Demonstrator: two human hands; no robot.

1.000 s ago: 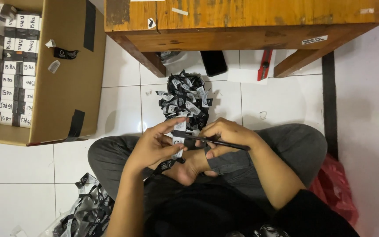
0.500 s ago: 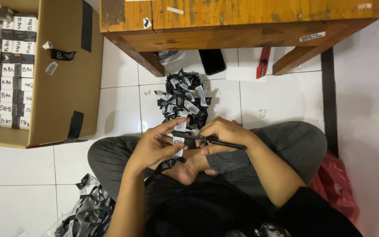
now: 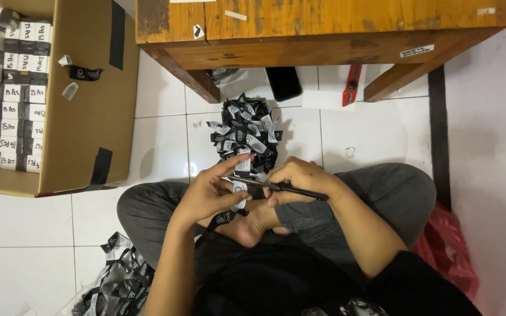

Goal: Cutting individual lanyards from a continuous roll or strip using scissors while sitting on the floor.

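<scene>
1. Your left hand (image 3: 209, 190) is partly closed, thumb and fingers pinching a small black-and-white label (image 3: 239, 188) at its edge, above your crossed legs.
2. Your right hand (image 3: 300, 178) is closed around a slim black pen-like tool (image 3: 291, 189), which lies almost level with its narrow end pointing left and touching the label.
3. Both hands sit close together over your lap, almost touching; a black strap (image 3: 225, 217) hangs from the left hand towards your foot.
4. A pile of black-and-white labels (image 3: 244, 131) lies on the white floor tiles (image 3: 382, 129) just beyond your hands.
5. A wooden table (image 3: 323, 29) stands past the pile; a dark phone (image 3: 283, 82) and a red cutter (image 3: 351, 85) lie beneath it.
6. An open cardboard box (image 3: 83, 117) sits far left, holding rows of small black-and-white packs (image 3: 7, 93).
7. More black strips (image 3: 118, 281) lie by your left knee; a red bag (image 3: 449, 251) rests beside your right leg.
</scene>
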